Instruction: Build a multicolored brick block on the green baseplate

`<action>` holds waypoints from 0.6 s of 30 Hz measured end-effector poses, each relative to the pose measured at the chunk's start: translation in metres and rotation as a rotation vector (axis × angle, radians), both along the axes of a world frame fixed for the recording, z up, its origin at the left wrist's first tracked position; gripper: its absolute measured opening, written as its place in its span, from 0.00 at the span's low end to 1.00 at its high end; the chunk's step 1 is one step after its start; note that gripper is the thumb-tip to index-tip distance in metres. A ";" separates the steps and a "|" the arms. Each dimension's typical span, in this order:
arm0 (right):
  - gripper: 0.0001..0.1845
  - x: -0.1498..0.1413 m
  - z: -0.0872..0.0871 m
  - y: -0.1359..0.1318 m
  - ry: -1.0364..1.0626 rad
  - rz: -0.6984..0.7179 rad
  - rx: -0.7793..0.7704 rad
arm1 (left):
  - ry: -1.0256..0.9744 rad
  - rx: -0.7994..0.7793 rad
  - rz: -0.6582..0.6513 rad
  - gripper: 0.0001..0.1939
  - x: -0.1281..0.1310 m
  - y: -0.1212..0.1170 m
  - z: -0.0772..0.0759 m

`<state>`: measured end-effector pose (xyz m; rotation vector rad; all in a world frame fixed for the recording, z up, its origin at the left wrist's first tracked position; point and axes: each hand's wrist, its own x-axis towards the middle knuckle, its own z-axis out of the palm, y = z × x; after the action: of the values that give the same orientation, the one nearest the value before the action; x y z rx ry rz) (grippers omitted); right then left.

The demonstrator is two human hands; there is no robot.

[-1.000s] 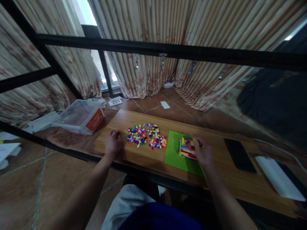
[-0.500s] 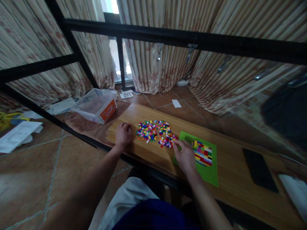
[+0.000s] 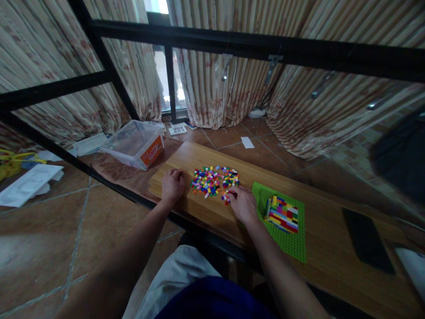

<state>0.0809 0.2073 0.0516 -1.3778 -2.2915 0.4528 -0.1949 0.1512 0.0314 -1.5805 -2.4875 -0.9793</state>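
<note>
The fingers of the left hand (image 3: pixel 173 188) are curled in, and whether anything is held there cannot be told; the fingertips of the right hand (image 3: pixel 244 204) are drawn close together at the bricks (image 3: pixel 206 181), where a pinched piece can be neither made out nor ruled out. At far left, a clear tub (image 3: pixel 128 144) is seen beyond the table (image 3: pixel 202 219). The left hand is rested just left of the bricks, which are spread loose on the wood. The right edge of the spread is partly covered by the right hand. Farther right, a multicoloured build (image 3: pixel 283 215) is carried on the green baseplate (image 3: pixel 290 248), well left of a black slab (image 3: pixel 368 241).
</note>
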 end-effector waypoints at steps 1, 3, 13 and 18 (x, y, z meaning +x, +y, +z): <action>0.10 -0.001 0.000 0.001 0.011 -0.003 -0.016 | -0.002 0.000 -0.001 0.16 0.000 0.000 0.000; 0.09 -0.002 0.000 0.003 0.024 -0.009 -0.061 | -0.004 -0.004 0.000 0.16 0.000 0.001 0.000; 0.11 -0.009 -0.004 0.005 0.127 -0.038 -0.231 | 0.004 0.001 0.003 0.16 -0.001 0.002 -0.001; 0.13 -0.007 -0.007 0.005 0.146 -0.058 -0.175 | 0.005 0.001 0.007 0.16 -0.001 0.002 -0.002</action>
<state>0.0739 0.2122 0.0445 -1.4380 -2.1302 0.7247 -0.1957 0.1532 0.0298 -1.5710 -2.4874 -0.9739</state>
